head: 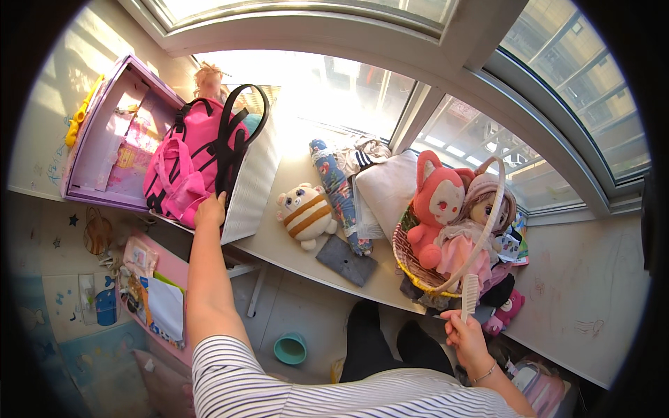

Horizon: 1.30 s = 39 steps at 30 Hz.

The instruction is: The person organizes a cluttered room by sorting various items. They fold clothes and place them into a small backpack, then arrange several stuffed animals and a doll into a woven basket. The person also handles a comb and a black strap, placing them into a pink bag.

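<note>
My left hand reaches to the near edge of a white box and touches the pink things in it; its fingers are partly hidden, so what it grips is unclear. A pink backpack with black straps leans in the box, and a smaller pink fabric bag hangs in front. My right hand holds a white comb upright by its end. Just beyond the comb stands a wicker basket with a coral-red plush toy and a doll in a pink dress.
A striped plush bear, a floral fabric roll, a grey pouch and a white cushion lie on the windowsill counter. A purple-edged open case stands left. Below are a pink table and a teal bin.
</note>
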Each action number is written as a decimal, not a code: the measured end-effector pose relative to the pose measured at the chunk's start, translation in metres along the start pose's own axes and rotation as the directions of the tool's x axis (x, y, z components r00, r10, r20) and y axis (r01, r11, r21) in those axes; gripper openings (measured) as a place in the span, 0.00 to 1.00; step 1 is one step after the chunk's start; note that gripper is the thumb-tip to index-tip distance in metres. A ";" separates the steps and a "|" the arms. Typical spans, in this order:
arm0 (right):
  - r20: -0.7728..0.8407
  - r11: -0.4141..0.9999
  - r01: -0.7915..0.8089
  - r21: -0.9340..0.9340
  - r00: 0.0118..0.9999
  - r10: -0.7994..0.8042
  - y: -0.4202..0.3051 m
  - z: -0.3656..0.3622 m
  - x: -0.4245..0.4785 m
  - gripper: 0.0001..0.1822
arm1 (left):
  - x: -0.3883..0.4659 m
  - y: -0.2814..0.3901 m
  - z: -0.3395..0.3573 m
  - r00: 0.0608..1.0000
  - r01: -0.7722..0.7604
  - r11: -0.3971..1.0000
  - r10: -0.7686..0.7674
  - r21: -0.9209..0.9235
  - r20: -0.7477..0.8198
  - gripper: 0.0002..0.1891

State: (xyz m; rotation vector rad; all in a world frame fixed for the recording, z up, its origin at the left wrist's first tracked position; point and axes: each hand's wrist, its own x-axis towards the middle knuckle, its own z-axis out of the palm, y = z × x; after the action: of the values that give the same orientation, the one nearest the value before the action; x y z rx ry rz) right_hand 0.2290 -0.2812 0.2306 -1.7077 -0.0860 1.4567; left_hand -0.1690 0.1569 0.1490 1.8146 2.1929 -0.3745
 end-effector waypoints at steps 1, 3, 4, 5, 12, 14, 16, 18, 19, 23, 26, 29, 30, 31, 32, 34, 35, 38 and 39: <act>0.018 1.000 0.005 -0.001 1.000 -0.005 0.000 0.000 0.001 0.13 | 0.021 -0.017 0.009 0.998 -0.055 0.996 0.057 -0.077 0.028 0.30; 0.028 1.000 0.008 0.000 1.000 -0.008 0.002 -0.001 0.002 0.14 | 0.013 -0.015 0.016 0.999 -0.048 0.986 0.045 -0.157 -0.025 0.38; 0.034 1.000 0.013 0.001 0.999 -0.013 0.000 -0.001 0.000 0.16 | 0.007 -0.012 0.021 0.994 -0.053 0.981 0.034 -0.188 -0.099 0.42; 0.058 1.000 0.001 0.011 0.998 -0.001 0.004 -0.004 0.002 0.18 | 0.002 -0.012 0.027 0.985 -0.060 0.974 0.022 -0.219 -0.171 0.46; 0.054 0.995 0.093 0.048 0.994 -0.096 -0.004 -0.017 -0.004 0.22 | -0.021 -0.027 0.047 0.751 -0.277 0.926 0.042 -0.257 -0.659 0.45; 0.055 0.990 0.124 0.068 0.990 -0.128 -0.008 -0.026 -0.005 0.22 | -0.022 -0.027 0.049 0.705 -0.263 0.947 0.059 -0.183 -0.707 0.46; 0.032 0.985 0.135 0.110 0.990 -0.139 -0.008 -0.034 -0.006 0.23 | -0.039 -0.014 0.037 0.714 -0.214 0.966 0.051 -0.148 -0.698 0.46; 0.048 0.979 0.136 0.153 0.988 -0.145 -0.007 -0.043 -0.007 0.24 | -0.058 0.003 0.031 0.680 -0.206 0.967 0.029 -0.153 -0.733 0.41; 0.058 0.974 0.130 0.184 0.988 -0.142 -0.005 -0.048 -0.009 0.24 | -0.070 0.011 0.030 0.654 -0.235 0.960 0.040 -0.152 -0.756 0.38; 0.071 0.960 0.106 0.258 0.989 -0.128 0.003 -0.067 -0.020 0.24 | -0.156 0.079 0.057 0.787 -0.543 0.738 0.281 -0.400 -0.550 0.17; 0.048 0.959 0.086 0.270 0.994 -0.103 0.013 -0.083 -0.025 0.27 | -0.272 0.157 0.092 0.811 -0.396 0.360 0.569 -0.845 -0.137 0.09; 0.063 0.964 0.122 0.236 0.988 -0.140 0.032 -0.102 -0.025 0.27 | -0.392 0.222 0.103 0.589 -0.134 0.347 0.781 -0.928 0.207 0.11; 0.084 0.959 0.127 0.255 0.985 -0.152 0.034 -0.108 -0.028 0.27 | -0.418 0.239 0.108 0.478 0.007 0.326 0.829 -0.945 0.290 0.15; 0.129 0.949 0.092 0.301 0.982 -0.136 0.036 -0.114 -0.030 0.26 | -0.443 0.258 0.105 0.390 0.113 0.322 0.856 -0.940 0.340 0.17; 0.180 0.938 0.055 0.343 0.976 -0.123 0.036 -0.120 -0.034 0.25 | -0.458 0.271 0.109 0.325 0.283 0.285 0.870 -0.916 0.371 0.18; 0.250 0.919 -0.004 0.395 0.963 -0.103 0.037 -0.132 -0.039 0.24 | -0.481 0.293 0.101 0.191 0.453 0.316 0.879 -0.834 0.437 0.16; 0.273 0.914 -0.025 0.405 0.957 -0.095 0.037 -0.137 -0.041 0.23 | -0.483 0.298 0.103 0.106 0.470 0.362 0.882 -0.805 0.458 0.15; 0.305 0.942 -0.019 0.335 0.948 -0.089 0.044 -0.150 -0.042 0.21 | -0.485 0.300 0.120 0.212 0.449 0.369 0.841 -0.814 0.498 0.13; 0.322 0.958 -0.005 0.287 0.942 -0.091 0.046 -0.151 -0.039 0.20 | -0.483 0.297 0.119 0.278 0.479 0.332 0.821 -0.813 0.499 0.13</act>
State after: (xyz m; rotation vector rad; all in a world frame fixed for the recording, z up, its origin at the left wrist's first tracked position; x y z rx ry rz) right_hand 0.3211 -0.4149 0.2230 -1.2112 -0.0904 1.6269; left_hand 0.2145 -0.2735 0.2069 0.6667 0.6929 0.0090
